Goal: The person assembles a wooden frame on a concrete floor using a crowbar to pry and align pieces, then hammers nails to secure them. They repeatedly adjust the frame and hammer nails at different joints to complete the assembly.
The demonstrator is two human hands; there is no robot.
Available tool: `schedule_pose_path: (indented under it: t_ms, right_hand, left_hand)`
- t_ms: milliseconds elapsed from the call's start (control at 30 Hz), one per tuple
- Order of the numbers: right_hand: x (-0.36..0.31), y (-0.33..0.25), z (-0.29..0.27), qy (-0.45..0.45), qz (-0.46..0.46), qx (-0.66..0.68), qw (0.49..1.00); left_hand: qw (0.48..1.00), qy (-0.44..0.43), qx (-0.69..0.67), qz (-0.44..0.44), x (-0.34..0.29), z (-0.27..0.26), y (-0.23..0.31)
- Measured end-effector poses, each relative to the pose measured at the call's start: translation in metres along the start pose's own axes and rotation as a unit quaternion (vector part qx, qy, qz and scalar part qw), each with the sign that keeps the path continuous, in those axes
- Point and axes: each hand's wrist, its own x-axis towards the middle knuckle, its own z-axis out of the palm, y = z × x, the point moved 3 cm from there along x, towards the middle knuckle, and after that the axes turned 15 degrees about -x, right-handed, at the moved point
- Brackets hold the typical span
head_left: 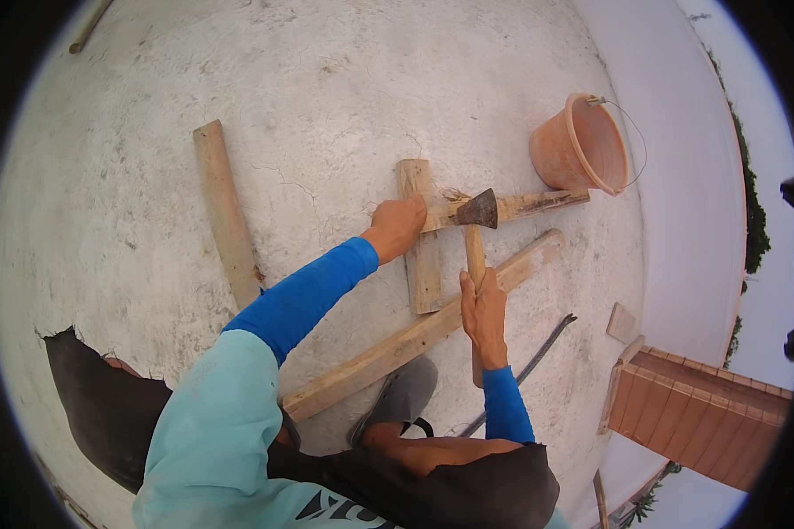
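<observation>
My right hand (486,316) is wrapped round the wooden handle of a hatchet (478,212). Its dark, wedge-shaped head is at a long wooden stick (538,204), over a splintered stretch; whether the edge touches the wood, I cannot tell. The left end of that stick is gripped by my left hand (400,226). Beneath it, a short wooden block (423,273) lies crosswise on the floor and props the stick up.
An orange bucket (558,145) with a wire handle is by the stick's far end. A long beam (397,357) lies near my feet, a board (225,207) to the left. A dark pry bar (547,346) is at right, near a brick-coloured tiled pillar (679,410).
</observation>
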Motion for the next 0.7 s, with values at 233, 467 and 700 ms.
schedule_pose_path:
  t_ms: [233,467,700]
  right_hand:
    - [-0.033,0.000,-0.021,0.138,-0.019,0.194,0.971]
    - [-0.026,-0.019,-0.016,0.012,-0.013,0.060,0.998]
    - [-0.020,-0.021,-0.019,0.114,-0.028,0.106,0.987]
  left_hand:
    - [0.999,-0.029,-0.015,-0.008,-0.002,0.002,-0.003]
    - [0.998,-0.054,-0.029,-0.026,0.005,-0.003,0.001]
    - [1.000,-0.026,0.006,-0.013,-0.003,0.001,0.004]
